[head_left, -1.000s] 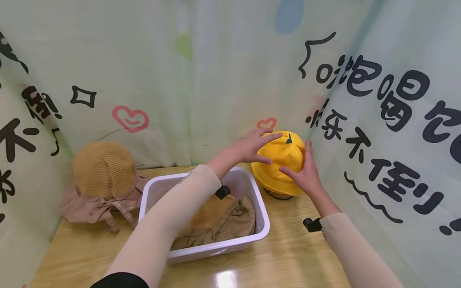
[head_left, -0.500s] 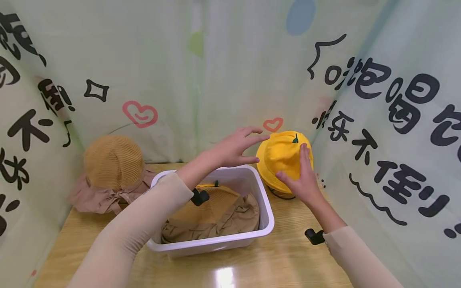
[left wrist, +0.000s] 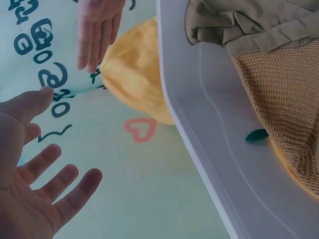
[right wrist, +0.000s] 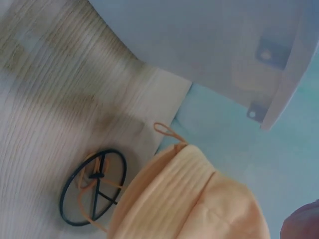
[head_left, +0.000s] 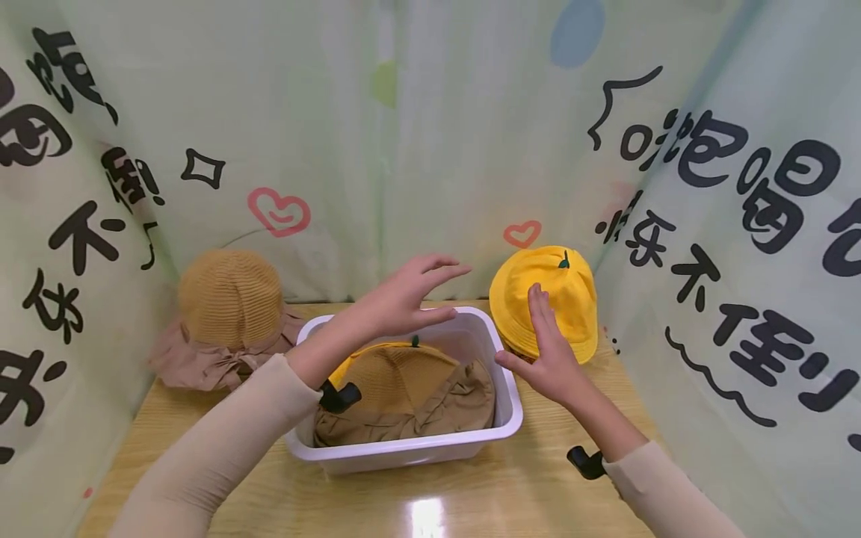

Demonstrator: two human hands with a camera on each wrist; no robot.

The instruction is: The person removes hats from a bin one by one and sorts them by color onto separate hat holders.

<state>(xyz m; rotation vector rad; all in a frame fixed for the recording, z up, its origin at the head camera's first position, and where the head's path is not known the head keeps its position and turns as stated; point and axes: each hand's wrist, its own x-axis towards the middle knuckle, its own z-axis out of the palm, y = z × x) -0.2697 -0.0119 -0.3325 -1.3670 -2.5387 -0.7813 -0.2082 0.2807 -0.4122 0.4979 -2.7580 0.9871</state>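
A yellow bucket hat (head_left: 572,299) with a small green leaf on top sits at the back right, on a black wire stand (right wrist: 94,186). My right hand (head_left: 554,362) is in front of it, fingers straight and thumb apart, holding nothing; the head view does not settle whether it touches the brim. Over the back of the white plastic bin (head_left: 430,448) hovers my left hand (head_left: 406,295), fingers spread, with nothing in it. Inside the bin lies a tan knitted hat with a brown fabric brim (head_left: 397,381). Behind that, part of another yellow hat (head_left: 350,362) shows.
At the back left stands a second tan knitted hat (head_left: 232,299) with a pinkish-brown brim and bow. Everything rests on a wooden table (head_left: 538,486). Printed curtains (head_left: 437,149) close in the back and both sides.
Both hands have come away from around the yellow hat: the left moved left over the bin, the right drew down and back. The head view has turned slightly left.
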